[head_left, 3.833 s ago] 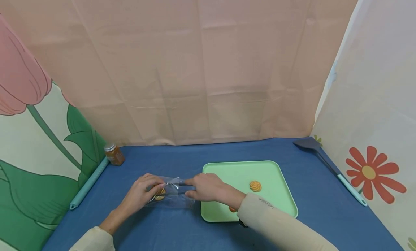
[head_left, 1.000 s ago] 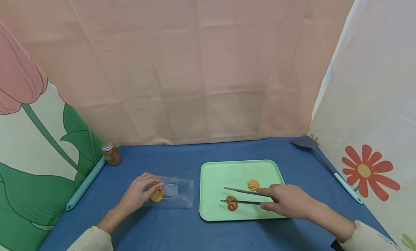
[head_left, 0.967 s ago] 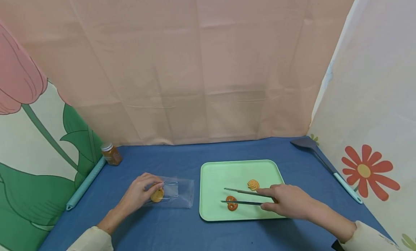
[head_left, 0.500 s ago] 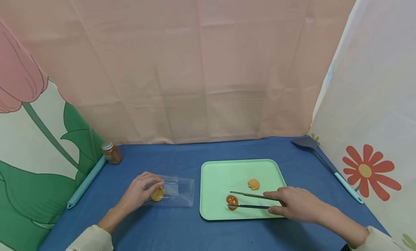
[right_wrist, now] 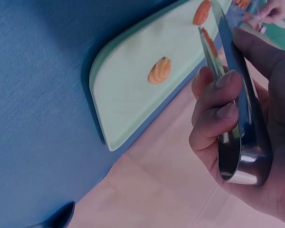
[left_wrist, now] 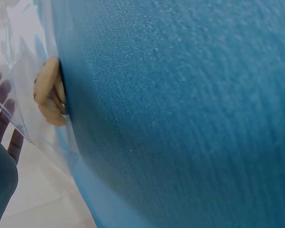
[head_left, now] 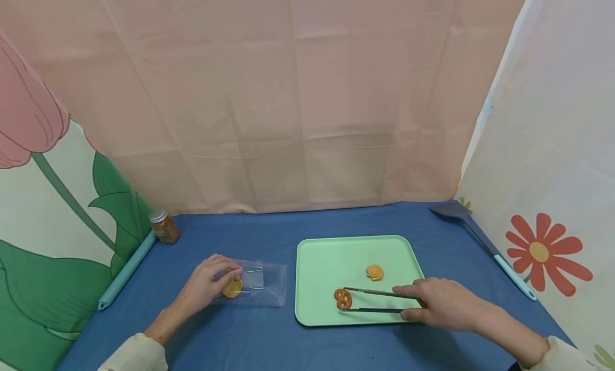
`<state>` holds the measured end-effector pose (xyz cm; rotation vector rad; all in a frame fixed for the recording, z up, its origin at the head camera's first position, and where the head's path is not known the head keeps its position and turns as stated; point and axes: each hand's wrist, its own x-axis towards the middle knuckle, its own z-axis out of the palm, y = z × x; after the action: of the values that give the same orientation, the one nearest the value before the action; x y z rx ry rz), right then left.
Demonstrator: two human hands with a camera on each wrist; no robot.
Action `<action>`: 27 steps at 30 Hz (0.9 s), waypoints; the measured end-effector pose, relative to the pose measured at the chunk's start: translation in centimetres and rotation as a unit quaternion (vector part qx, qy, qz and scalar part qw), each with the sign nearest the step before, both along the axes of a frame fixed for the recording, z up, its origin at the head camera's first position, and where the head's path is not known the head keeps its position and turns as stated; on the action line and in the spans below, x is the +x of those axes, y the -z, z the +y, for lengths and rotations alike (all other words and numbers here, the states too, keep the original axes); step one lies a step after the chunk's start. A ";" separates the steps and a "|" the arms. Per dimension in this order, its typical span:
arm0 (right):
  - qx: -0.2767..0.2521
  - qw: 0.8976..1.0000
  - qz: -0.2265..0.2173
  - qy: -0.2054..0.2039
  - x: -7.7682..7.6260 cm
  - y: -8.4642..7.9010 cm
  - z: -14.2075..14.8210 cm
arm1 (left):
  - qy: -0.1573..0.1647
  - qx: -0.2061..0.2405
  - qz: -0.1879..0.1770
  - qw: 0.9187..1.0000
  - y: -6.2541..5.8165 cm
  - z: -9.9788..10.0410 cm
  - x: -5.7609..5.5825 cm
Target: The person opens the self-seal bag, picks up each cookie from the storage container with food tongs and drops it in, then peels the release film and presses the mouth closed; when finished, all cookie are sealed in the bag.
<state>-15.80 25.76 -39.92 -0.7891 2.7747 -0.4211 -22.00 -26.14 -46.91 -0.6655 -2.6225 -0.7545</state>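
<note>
My left hand [head_left: 204, 285] pinches the edge of a clear plastic bag [head_left: 271, 285] lying on the blue tablecloth. Round golden cookies [head_left: 233, 288] are inside it; the left wrist view shows the cookies [left_wrist: 50, 90] stacked through the film. My right hand [head_left: 447, 309] grips metal tongs [head_left: 375, 310] over a light green tray [head_left: 312, 259]. The tongs' tips stand apart, one at the upper edge of a brown pretzel [head_left: 343, 297], the other at its lower edge; whether they touch it I cannot tell. Farther back on the tray lies a swirled cookie [head_left: 375, 273].
At the back left, a brown jar [head_left: 165, 227] with a silver lid stands by a pale blue rolling pin [head_left: 127, 269]. Along the right edge lies a dark spatula [head_left: 473, 237] with a light blue handle. A patterned screen borders each side.
The right hand has pulled the tongs from the bag across to the tray. Over the last second it has shifted slightly right and nearer, bringing the tips around the pretzel. The left hand stays put.
</note>
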 end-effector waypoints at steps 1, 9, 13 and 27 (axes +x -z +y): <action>0.002 1.000 -0.001 0.001 -0.1 0.0 0.0 | 0.001 0.000 -0.001 1.000 0.0 0.0 0.0; 0.014 1.000 -0.012 -0.007 -0.7 -0.2 -0.2 | -0.002 -0.001 -0.009 1.000 0.0 0.0 0.0; 0.024 1.000 -0.015 -0.004 -1.0 -0.2 -0.3 | -0.005 -0.004 -0.008 1.000 0.0 0.0 0.0; 0.008 1.000 -0.008 -0.017 -0.9 0.4 0.0 | -0.008 -0.008 -0.004 1.000 0.0 0.0 -0.1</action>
<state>-16.66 25.77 -40.28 -0.8241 2.7428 -0.3969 -22.09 -26.13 -46.90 -0.6470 -2.6408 -0.7325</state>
